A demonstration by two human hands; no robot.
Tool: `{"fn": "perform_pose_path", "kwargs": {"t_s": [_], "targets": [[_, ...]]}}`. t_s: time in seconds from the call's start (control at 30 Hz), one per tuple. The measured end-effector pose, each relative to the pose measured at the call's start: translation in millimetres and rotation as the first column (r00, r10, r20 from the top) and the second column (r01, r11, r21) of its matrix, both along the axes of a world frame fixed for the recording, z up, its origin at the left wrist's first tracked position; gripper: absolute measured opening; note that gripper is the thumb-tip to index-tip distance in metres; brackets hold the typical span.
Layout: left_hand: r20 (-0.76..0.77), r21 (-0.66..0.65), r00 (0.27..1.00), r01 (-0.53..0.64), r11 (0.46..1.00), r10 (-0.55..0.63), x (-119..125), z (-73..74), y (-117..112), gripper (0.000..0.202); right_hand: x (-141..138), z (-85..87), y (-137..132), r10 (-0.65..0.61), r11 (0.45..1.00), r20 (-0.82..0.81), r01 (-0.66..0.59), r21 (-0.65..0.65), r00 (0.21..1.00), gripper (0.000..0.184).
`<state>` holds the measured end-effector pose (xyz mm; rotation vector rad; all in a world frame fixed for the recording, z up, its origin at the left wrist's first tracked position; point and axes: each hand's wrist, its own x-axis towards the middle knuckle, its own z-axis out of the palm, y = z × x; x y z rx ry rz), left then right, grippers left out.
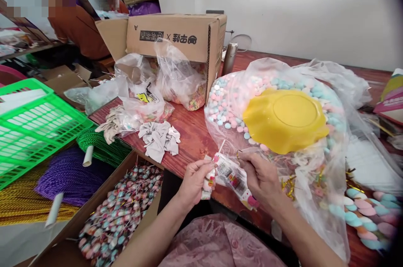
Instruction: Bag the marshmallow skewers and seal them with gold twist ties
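Note:
Near the table's front edge, my left hand [195, 179] is closed on a small printed plastic packet [208, 185] with red and yellow marks. A thin white stick [222, 146] pokes up just beyond its fingertips. To the right, my right hand [261, 174] has its fingers pinched on a short gold twist tie [239, 153]. Between the two hands lies a clear printed wrapper [234, 179] with pink and dark patterns; whether the right hand also touches it, I cannot tell. An upturned yellow wavy-edged bowl [285, 118] rests on a big clear bag of pastel candies [226, 118].
An open cardboard box [176, 34] and plastic bags stand at the back. Crumpled grey cloth [159, 139] lies left of my hands. Below left are a carton of wrapped candy strings [119, 216], coloured cords [75, 174] and a green basket [40, 120]. Another person [78, 32] sits behind.

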<state>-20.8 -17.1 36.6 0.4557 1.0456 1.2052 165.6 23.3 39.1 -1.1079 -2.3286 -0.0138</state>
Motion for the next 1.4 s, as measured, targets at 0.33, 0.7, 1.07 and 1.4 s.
{"fn": "perform_pose_path", "kwargs": {"t_s": [0.33, 0.7, 1.07, 1.4], "targets": [[-0.181, 0.128, 0.943, 0.304, 0.944, -0.280, 33.3, 2.1, 10.6, 0.032, 5.7, 13.9, -17.5, -0.026, 0.929, -0.457, -0.147, -0.338, 0.889, 0.025], [-0.380, 0.317, 0.902, 0.336, 0.887, -0.206, 48.4, 12.8, 8.7, 0.031, 18.6, -1.5, -48.2, -0.200, 0.970, -0.607, 0.069, -0.233, 0.769, 0.015], [-0.769, 0.563, 0.638, 0.709, 0.425, -0.046, 62.0, 37.0, 14.5, 0.033, 55.1, 7.4, -48.6, -0.408, 0.617, -0.737, -0.433, -0.658, 0.539, 0.026], [-0.057, 0.011, 0.284, 0.959, 0.284, -0.957, 56.8, 43.8, 30.3, 0.035, 80.7, 75.0, -71.9, 0.391, 0.916, -0.108, -0.398, -0.053, 0.914, 0.029]]}}
